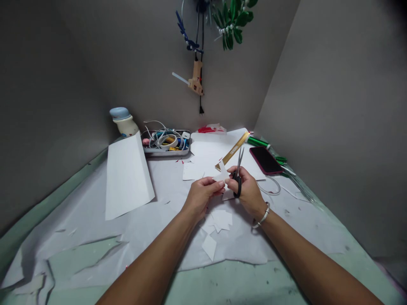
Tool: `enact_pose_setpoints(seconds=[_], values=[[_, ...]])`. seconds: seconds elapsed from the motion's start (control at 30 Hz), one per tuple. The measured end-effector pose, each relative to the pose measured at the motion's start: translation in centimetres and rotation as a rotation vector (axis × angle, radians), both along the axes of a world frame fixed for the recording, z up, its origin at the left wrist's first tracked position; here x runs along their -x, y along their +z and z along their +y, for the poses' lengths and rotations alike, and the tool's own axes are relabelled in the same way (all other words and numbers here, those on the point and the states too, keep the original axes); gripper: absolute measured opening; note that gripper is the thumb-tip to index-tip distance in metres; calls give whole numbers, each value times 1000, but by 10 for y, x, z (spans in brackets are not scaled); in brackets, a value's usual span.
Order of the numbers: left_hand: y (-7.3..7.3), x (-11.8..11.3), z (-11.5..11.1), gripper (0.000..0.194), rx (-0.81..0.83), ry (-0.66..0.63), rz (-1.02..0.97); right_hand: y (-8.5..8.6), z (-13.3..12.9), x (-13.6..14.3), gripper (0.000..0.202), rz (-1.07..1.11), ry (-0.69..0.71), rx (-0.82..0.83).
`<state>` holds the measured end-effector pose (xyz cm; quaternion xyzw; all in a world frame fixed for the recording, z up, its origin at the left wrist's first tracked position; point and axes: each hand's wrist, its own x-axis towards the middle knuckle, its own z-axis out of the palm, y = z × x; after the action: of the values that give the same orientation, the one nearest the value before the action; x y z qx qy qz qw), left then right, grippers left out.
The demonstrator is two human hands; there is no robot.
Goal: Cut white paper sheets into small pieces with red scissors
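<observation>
Pale green bench [222, 281] shows at the near edge; beyond it, loose white paper cutouts [221, 220] lie between the forearms. Above them, the left hand [200, 195] pinches a small white paper piece [219, 176]. Closed around black-handled metal scissors [239, 182], the right hand [249, 190] also steadies that piece. Careless turning could swing the blades into paper or fingertips; a dragging wrist might scatter the cutouts.
</observation>
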<state>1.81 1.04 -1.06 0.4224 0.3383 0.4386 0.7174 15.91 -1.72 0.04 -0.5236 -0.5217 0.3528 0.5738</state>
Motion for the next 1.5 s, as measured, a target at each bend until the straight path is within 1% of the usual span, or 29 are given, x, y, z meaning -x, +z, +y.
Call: enact_pose_setpoints(seconds=[0.17,0.37,0.73,0.97,1.23,1.33,1.5], values=[[1,0,0,21,14,13,13,-5,1,0,24,6,2,10],[1,0,0,22,15,15,28,-12,3,0,27,85,31,18],[5,3,0,24,17,-86,-62,-7,2,-1,27,112,-2,31],[-1,1,0,23,-45,-24,8,-8,2,-1,28,70,1,28],[-6,1,1,21,-82,37,76,-9,2,0,27,95,32,33],[-5,0,0,20,-82,46,64,-8,1,0,27,90,23,32],[-1,-4,-4,21,-60,16,-30,-6,-1,3,27,77,1,8]])
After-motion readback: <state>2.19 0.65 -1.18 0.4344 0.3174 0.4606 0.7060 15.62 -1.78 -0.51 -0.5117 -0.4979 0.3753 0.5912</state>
